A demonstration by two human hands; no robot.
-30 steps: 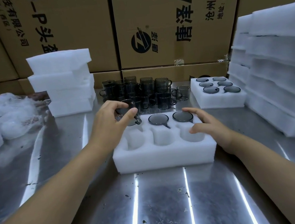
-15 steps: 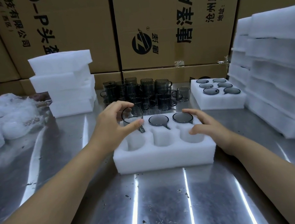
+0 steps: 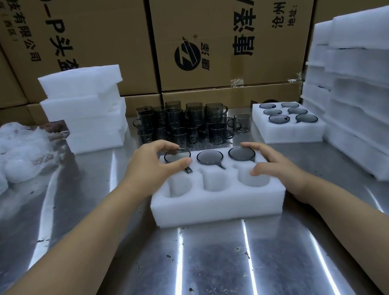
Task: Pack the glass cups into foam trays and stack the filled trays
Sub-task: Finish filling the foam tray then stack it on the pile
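Left grip (image 3: 157,169) is clamped on the rim of a smoked-glass cup (image 3: 177,155), thumb on the near side and fingers over the far side. The cup is in the far-left pocket of the foam tray (image 3: 217,205), with its handle (image 3: 188,170) pointing at the near row. Can't tell if it's bottomed out, but the rim looks about level with the middle cup (image 3: 210,157) and the far-right cup (image 3: 241,153).

Right grip (image 3: 271,162) is apart and holds nothing. Its relaxed fingers rest on the tray's right side just beside the far-right cup. My read: it's steadying the tray.

Risks from here:
- If the handle isn't fully in its slot, the cup rides high and a tray stacked on top loads the glass.
- Fingers hooked on the rim at release could drag the cup back out. The foam is light, so the tray may shift if the right grip lets go early.
- The loose cups (image 3: 185,124) are packed tight on the bench (image 3: 203,268) beyond the tray. Pulling one could knock its neighbours, and a forearm could clip the seated row.

Position: the cup is inside the left grip and well apart from the right grip, with the middle cup between them. The near row's three pockets are empty.
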